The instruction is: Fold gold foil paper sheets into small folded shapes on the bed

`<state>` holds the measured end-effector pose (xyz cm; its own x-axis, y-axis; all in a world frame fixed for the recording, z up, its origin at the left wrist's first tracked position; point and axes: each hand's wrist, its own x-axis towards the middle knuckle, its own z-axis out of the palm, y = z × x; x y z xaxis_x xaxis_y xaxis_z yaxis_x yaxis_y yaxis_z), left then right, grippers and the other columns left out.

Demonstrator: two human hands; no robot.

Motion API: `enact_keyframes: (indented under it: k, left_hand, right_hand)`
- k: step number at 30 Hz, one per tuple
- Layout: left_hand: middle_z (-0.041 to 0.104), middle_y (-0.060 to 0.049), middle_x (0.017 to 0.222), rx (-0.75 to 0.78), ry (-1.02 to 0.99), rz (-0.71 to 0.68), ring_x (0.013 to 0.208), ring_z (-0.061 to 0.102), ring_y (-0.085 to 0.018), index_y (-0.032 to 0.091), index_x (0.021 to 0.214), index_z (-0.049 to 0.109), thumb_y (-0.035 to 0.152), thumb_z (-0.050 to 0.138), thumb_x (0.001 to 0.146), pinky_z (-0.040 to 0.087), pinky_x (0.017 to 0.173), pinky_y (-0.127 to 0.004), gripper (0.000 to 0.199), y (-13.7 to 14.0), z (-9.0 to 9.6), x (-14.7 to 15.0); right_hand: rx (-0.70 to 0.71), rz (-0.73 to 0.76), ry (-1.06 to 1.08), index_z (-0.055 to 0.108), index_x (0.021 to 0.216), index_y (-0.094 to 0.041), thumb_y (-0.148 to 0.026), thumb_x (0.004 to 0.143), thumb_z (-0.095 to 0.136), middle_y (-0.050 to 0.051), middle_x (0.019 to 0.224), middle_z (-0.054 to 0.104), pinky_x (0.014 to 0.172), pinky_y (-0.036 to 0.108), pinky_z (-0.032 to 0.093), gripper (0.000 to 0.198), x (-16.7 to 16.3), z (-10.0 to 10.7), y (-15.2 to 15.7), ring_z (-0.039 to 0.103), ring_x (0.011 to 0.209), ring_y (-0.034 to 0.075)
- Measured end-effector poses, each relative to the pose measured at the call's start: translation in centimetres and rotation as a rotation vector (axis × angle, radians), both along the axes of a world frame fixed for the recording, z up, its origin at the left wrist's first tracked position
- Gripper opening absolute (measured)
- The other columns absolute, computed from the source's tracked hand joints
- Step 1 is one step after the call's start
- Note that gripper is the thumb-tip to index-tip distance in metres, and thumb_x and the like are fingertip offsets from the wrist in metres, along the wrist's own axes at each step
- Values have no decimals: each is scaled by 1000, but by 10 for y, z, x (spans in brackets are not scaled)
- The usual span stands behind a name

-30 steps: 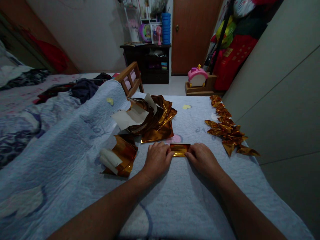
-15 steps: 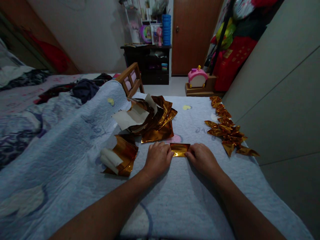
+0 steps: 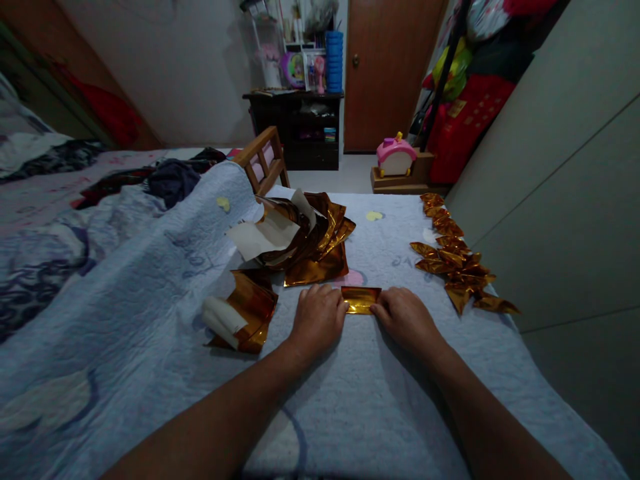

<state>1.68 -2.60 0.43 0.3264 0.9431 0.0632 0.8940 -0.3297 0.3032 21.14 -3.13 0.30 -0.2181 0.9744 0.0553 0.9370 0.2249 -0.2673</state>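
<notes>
A strip of folded gold foil paper [image 3: 361, 301] lies flat on the light blue quilt [image 3: 360, 387], straight in front of me. My left hand [image 3: 319, 313] pinches its left end, thumb at the lower corner. On the other side my right hand [image 3: 403, 315] grips the right end, fingers curled. Left of my left hand sits a small curled stack of gold foil sheets [image 3: 255, 310] with pale paper backing. Beyond it a larger fanned pile of gold foil sheets [image 3: 317, 263] rests on the quilt.
Several folded gold foil pieces [image 3: 453, 263] lie in a row along the quilt's right edge, beside a pale cabinet wall [image 3: 565, 200]. A wooden chair back [image 3: 260, 160] stands past the far left corner. A pink toy [image 3: 396, 157] sits beyond the far edge.
Both hands hold the foil strip in the same place. Only a very slight shift of the whole view shows.
</notes>
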Motion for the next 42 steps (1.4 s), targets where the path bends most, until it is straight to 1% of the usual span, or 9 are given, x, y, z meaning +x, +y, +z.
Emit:
enact_keyframes:
  k: [11, 18, 31, 42]
  left_hand:
    - [70, -8, 95, 3, -6, 16, 94, 59, -26, 19, 84, 64, 30, 56, 97, 38, 80, -38, 18, 0, -1, 1]
    - [69, -5, 96, 7, -6, 16, 94, 58, -25, 19, 88, 65, 30, 57, 97, 37, 80, -38, 16, 0, -2, 0]
    - [69, -7, 100, 9, 42, 5, 98, 58, -26, 18, 95, 65, 28, 53, 99, 38, 83, -40, 17, -1, -2, 1]
    - [69, -9, 99, 19, 91, 3, 98, 59, -28, 17, 96, 66, 29, 51, 100, 39, 82, -41, 20, -1, -2, 3]
  right_hand:
    - [-30, -33, -39, 68, 77, -19, -24, 91, 62, 10, 81, 71, 68, 34, 37, 16, -3, 4, 0, 62, 79, 24]
    - [-107, -81, -27, 69, 81, -17, -27, 93, 61, 9, 85, 71, 71, 33, 36, 17, -4, 9, -1, 61, 83, 24]
    - [-70, -56, -60, 71, 84, -16, -27, 94, 58, 11, 84, 71, 70, 34, 37, 20, -3, 6, 0, 63, 82, 24]
    - [-96, -63, -100, 73, 88, -15, -27, 95, 57, 13, 87, 73, 70, 34, 38, 22, -7, 13, 0, 64, 84, 25]
